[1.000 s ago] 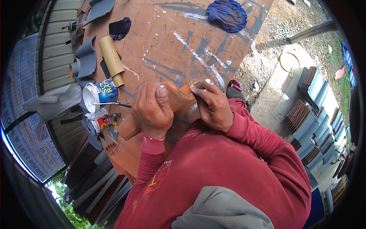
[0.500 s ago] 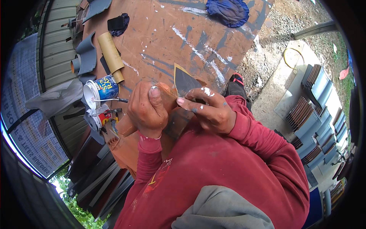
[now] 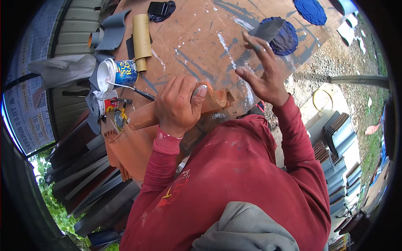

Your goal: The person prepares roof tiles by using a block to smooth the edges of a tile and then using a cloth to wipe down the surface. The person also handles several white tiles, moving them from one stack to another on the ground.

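My left hand (image 3: 180, 104) is wrapped over an orange curved roof tile (image 3: 144, 116), with the thumb pressed near its wavy end. The palm side of that grip is hidden. My right hand (image 3: 268, 79) is raised to the right of the tile, thumb apart and fingers stretched out. Just beyond its fingertips is a dark grey piece of sandpaper (image 3: 267, 30), in front of a crumpled blue cloth (image 3: 287, 41). Whether the fingertips still touch the sheet I cannot tell.
A paint-stained brown board (image 3: 184, 37) lies under the work. Left of the tile stand a white-and-blue paint bucket (image 3: 125, 72) with a brush and a smaller can (image 3: 109, 102). Beyond are a yellowish paper roll (image 3: 142, 37) and a grey tile (image 3: 114, 31). Stacked grey tiles (image 3: 339, 129) stand right.
My right hand has moved away from the left, outward and up, and its fingers have opened. The sandpaper has gone from between my hands to over the blue cloth. The view has shifted.
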### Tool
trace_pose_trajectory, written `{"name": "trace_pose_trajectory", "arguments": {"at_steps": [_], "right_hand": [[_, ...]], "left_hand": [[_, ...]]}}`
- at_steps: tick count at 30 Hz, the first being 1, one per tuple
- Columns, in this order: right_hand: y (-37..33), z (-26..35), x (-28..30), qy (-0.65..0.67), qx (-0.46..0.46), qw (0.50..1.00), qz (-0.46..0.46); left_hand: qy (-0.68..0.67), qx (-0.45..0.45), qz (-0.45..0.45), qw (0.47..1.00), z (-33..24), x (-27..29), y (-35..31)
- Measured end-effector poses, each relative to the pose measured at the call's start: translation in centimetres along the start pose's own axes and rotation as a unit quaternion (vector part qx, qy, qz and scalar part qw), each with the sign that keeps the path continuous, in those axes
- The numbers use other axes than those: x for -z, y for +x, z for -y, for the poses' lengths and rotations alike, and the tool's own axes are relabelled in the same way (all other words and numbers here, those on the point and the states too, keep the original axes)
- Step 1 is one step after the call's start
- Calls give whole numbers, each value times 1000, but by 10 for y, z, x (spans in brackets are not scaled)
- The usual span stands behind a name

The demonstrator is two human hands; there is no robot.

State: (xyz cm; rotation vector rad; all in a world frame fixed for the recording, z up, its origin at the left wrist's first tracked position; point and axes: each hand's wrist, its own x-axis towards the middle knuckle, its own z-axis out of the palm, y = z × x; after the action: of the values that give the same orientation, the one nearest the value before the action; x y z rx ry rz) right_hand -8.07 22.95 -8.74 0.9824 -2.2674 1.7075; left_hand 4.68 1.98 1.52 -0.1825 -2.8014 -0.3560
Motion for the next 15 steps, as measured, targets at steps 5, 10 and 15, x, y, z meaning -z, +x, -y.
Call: {"name": "trace_pose_trajectory", "arguments": {"at_steps": [5, 10, 15], "right_hand": [[-80, -38, -57, 94, 30, 973, 211], [-87, -80, -98, 65, 30, 985, 159], [-71, -105, -51, -86, 88, 874, 469]], "left_hand": [[-12, 37, -70, 997, -2, -5, 4], [4, 63, -128, 990, -17, -16, -21], [-36, 18, -158, 987, -18, -5, -49]]}}
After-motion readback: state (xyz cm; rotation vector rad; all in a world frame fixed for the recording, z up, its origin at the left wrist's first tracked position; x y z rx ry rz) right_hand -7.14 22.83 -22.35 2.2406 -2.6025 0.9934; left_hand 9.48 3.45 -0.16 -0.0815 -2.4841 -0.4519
